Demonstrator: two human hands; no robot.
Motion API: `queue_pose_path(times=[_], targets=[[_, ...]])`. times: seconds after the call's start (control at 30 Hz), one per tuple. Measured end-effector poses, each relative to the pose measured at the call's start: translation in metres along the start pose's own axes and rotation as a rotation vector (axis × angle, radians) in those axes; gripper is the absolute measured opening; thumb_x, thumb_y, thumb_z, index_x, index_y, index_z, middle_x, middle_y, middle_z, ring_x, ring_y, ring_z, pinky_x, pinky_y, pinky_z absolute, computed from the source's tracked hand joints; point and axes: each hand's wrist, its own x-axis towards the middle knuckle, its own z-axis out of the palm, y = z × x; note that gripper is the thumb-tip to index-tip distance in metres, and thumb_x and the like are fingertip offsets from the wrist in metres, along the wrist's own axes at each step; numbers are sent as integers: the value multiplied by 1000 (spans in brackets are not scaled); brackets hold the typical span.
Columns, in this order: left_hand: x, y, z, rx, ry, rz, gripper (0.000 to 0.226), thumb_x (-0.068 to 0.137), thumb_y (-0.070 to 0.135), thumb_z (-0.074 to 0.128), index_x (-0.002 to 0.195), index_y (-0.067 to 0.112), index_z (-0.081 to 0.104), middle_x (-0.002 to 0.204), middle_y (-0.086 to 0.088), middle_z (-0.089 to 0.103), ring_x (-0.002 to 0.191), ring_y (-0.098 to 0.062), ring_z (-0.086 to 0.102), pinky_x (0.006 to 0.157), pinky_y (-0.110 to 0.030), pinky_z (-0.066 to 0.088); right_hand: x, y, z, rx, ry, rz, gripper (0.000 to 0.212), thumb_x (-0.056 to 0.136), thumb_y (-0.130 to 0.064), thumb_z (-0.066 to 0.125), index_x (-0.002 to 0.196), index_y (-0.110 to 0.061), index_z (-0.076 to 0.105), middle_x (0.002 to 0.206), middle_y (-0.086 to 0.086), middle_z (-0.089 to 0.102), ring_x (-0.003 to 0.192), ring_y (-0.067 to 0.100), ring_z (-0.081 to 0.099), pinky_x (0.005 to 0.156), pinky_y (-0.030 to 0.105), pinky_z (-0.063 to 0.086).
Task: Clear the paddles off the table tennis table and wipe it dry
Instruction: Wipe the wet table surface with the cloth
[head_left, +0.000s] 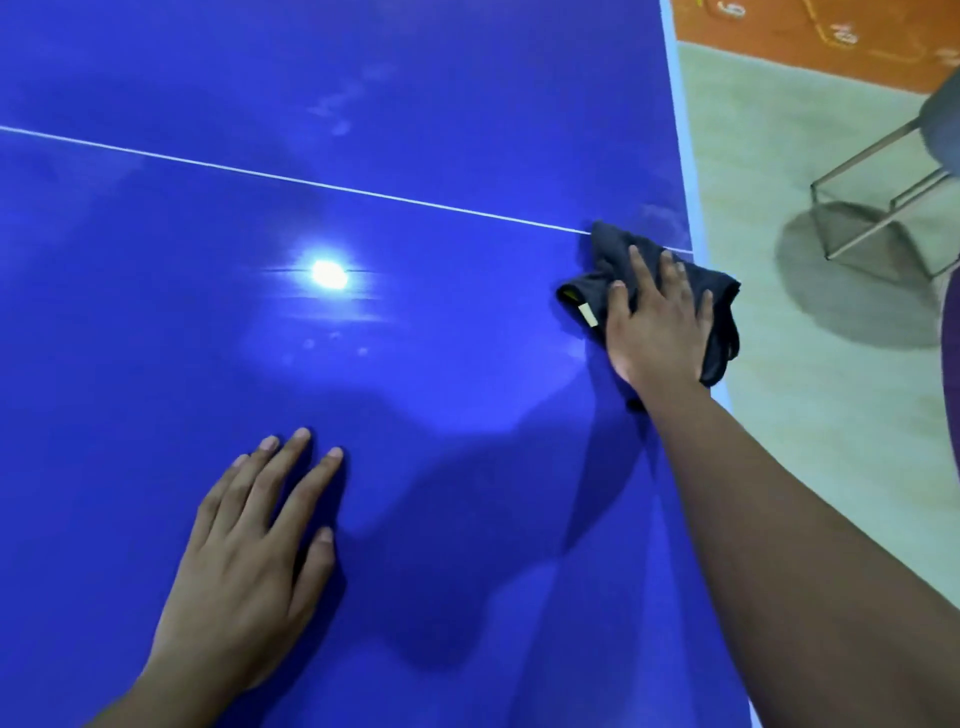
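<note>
A: Right hand (660, 322)?
B: Flat, fingers straight, pressing the dark cloth (605, 252) onto the blue table tennis table (415, 156), at its right edge by the white line (311, 182).
A: Left hand (249, 551)?
B: Palm down on the table, fingers spread, holding nothing.

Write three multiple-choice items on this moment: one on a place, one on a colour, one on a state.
1. Where does the cloth lie?
A. at the right edge of the table tennis table, by the white line
B. under the left hand
C. on the floor
2. What colour is the table tennis table?
A. green
B. blue
C. red
3. How is the left hand?
A. gripping a paddle
B. clenched in a fist
C. flat on the table, fingers straight
Key: 1 A, the right hand presses it there; 2 B, the top is blue throughout; 3 C, it rests on the bare surface.
</note>
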Motion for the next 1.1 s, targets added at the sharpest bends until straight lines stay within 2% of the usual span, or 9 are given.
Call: queue_pose_path(times=[0.27,0.47,0.57,0.77,0.97,1.1], targets=[[-3,5,-1,-16,-35,-28,60,97,36,38,154,18,43,163,-8,33,152,-31,28,123,-48,20,-37,22,2,-13,15,74,59,105,-52,22,163,-39,15,172,1,9,158,15,2,127,50,-6],[-3,-5,-6,-166,-18,14,61,97,34,44,156,22,40,165,-6,29,154,-27,24,124,-45,19,-70,-10,10,-59,3,86,60,106,-53,21,163,-39,11,173,2,5,159,16,0,127,52,-5],[-9,-21,-12,-164,-11,26,60,97,32,43,156,21,40,165,-7,29,154,-26,23,125,-44,18,-94,-65,24,-77,1,-13,60,106,-54,20,163,-38,12,172,4,6,159,18,2,127,51,-5],[-38,-101,-34,-125,27,-63,59,95,30,42,151,14,47,160,-13,37,149,-35,33,121,-51,25,-152,-226,70,-64,49,-322,64,100,-54,24,161,-34,28,169,8,23,157,23,16,126,55,4],[-93,-175,-52,-105,68,-131,60,92,32,43,148,9,50,159,-15,38,146,-39,36,118,-54,29,-221,-371,104,-33,-47,-587,63,101,-54,34,161,-37,27,170,4,19,158,19,11,125,54,0],[-116,-179,-56,-123,65,-161,59,93,29,42,147,7,50,159,-16,38,147,-39,34,117,-57,31,-249,-413,115,-28,-157,-694,61,103,-53,33,161,-39,22,172,1,12,158,16,2,124,52,-10]])
